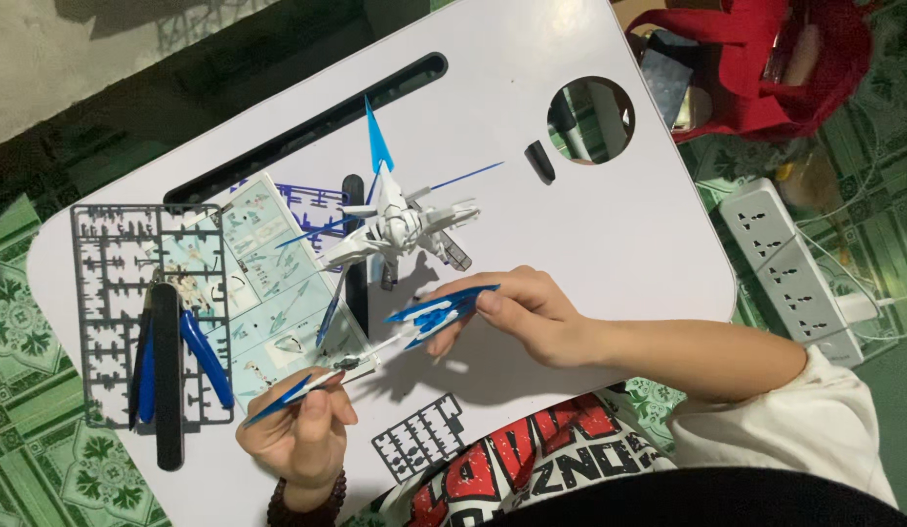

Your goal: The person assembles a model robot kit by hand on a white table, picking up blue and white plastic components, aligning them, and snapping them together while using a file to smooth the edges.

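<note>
The right hand (532,310) is pinching a shiny blue and white wing piece (439,312), long and pointy, over the smooth white counter (590,224). The left hand (302,429) is curling shut on a thin blue spike (288,395). The white toy robot (400,229) is lying just above them.

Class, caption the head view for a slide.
Two hands hold blue model parts beside a white model.

White short sleeve (824,415), red-lettered shirt (532,468) — dark bead bracelet (312,503) at one wrist.
</note>
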